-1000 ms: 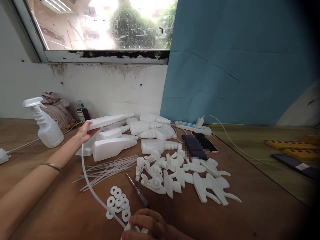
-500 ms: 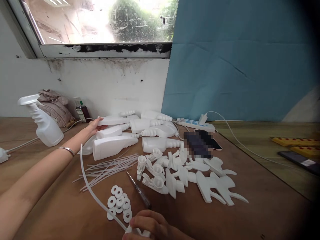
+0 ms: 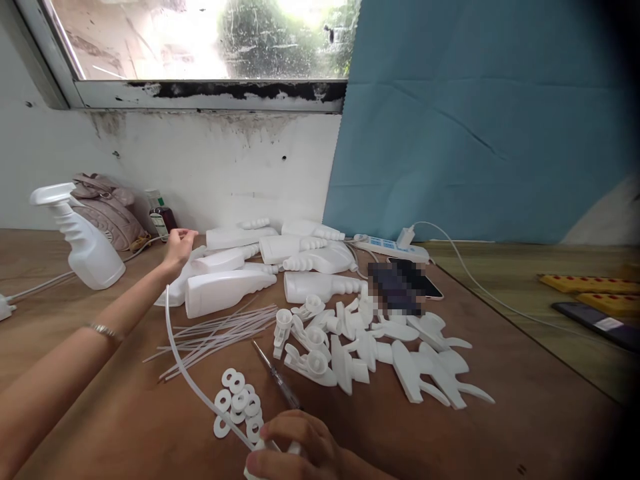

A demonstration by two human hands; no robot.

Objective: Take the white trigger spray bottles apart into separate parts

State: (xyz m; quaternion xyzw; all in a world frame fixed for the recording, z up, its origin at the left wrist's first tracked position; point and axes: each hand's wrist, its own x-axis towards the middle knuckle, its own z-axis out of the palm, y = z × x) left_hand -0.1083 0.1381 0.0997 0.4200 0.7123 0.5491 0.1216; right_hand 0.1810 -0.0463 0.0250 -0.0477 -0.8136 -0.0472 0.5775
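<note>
My left hand (image 3: 180,247) is at the back left, just short of the pile of white plastic bottles. Its fingers point right and hold nothing; a small gap parts them from the nearest bottle (image 3: 235,237). At the bottom, my right hand (image 3: 305,443) is closed around a white spray trigger head (image 3: 255,467), partly hidden by the fingers. From it a thin dip tube (image 3: 183,367) curves up to the left. White ring washers (image 3: 240,401) lie beside the tube, and a screwdriver (image 3: 277,377) rests just beyond my right hand.
Several loose trigger heads (image 3: 345,347) cover the middle right. Thin tubes (image 3: 215,337) lie in front of the bottles. An assembled spray bottle (image 3: 93,250) stands left, by a pink bag (image 3: 113,217) and dark bottle (image 3: 163,219). A power strip (image 3: 390,249) and phone (image 3: 433,287) sit behind.
My left hand has let go of a white bottle and drawn back slightly left. That bottle now lies on the pile, a little further right. My right hand still holds the trigger head.
</note>
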